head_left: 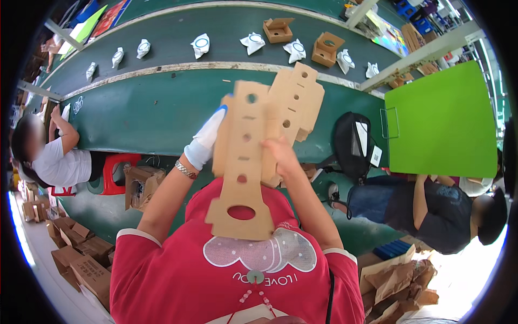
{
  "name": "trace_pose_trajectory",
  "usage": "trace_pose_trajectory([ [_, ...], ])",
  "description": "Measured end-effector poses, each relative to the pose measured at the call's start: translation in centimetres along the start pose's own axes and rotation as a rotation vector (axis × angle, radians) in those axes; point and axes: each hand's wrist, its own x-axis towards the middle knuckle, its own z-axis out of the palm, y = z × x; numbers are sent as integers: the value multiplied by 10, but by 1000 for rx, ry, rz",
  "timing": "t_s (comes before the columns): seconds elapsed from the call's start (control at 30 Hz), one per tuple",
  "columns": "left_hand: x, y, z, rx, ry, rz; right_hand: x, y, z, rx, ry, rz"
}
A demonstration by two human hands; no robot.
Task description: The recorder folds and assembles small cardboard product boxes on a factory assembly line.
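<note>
Red stool (112, 171) at left, then a box (141, 186). White-gloved, the left hand (208, 137) meets the left edge of a cardboard blank (245, 181) raised before the chest; how far it closes cannot be told. Bare, the right hand (281, 155) grips the right edge. Beyond lie more blanks (308, 102), a black bag (348, 143) and a green board (440, 121).

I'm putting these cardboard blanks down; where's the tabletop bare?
The green tabletop between the leftmost person and your gloved left hand, up to the pale rail, looks mostly bare. Right is crowded: cardboard blanks, black backpack, green board.
</note>
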Motion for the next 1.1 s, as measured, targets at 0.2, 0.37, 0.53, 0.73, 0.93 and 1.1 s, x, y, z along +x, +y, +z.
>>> trace_pose_trajectory([
  [0.2, 9, -64, -16, 690, 236, 212, -19, 26, 13, -189, 133, -110],
  [0.37, 18, -66, 24, 558, 435, 336, -14, 11, 2, -344, 225, -434],
  [0.53, 42, -50, 65, 334, 624, 692, -12, -15, 22, 95, 322, -432],
  [0.73, 13, -79, -18, 474, 185, 200, -6, 26, -20, 311, 77, 54],
  [0.93, 40, 7, 20, 1238, -286, -54, -7, -36, -55, -383, -232, -17],
  [1.1, 66, 28, 75, 1865, -517, -293, -2, -50, -42, -954, -222, -263],
])
